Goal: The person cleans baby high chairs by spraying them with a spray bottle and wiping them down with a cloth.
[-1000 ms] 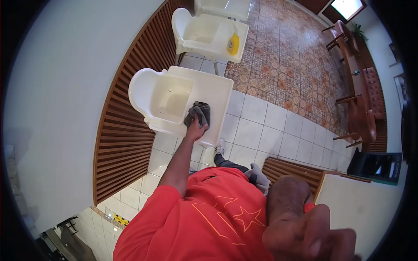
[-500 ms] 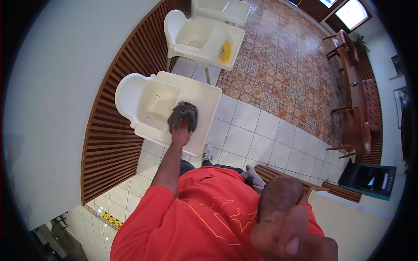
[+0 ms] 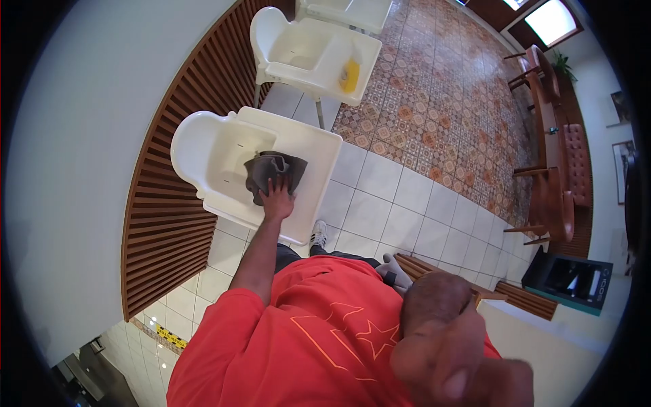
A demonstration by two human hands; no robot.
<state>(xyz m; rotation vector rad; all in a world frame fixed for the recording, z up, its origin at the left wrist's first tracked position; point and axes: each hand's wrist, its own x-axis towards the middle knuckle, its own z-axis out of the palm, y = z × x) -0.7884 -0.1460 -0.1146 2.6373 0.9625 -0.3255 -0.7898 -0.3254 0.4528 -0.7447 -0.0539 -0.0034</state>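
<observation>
A dark grey cloth (image 3: 278, 167) lies bunched on the white high chair (image 3: 308, 146), over the edge between the seat and its tray. My left hand (image 3: 277, 201) holds the cloth from above, with the fingers laid over its folds and pressing it down. Close to the camera at the lower right is my right hand (image 3: 461, 359), raised on a bent arm, with curled fingers. It is blurred, and anything inside it is hidden.
A second white high chair (image 3: 366, 51) stands behind, with a yellow bottle (image 3: 350, 76) on its tray. A third high chair (image 3: 349, 9) is partly visible. Wooden slats (image 3: 163, 203) line the left wall. Wooden chairs (image 3: 549, 203) are at the right, near a black box (image 3: 569, 279).
The cloth has shifted slightly left toward the seat and spread wider under my left hand. My right hand stays raised near the camera.
</observation>
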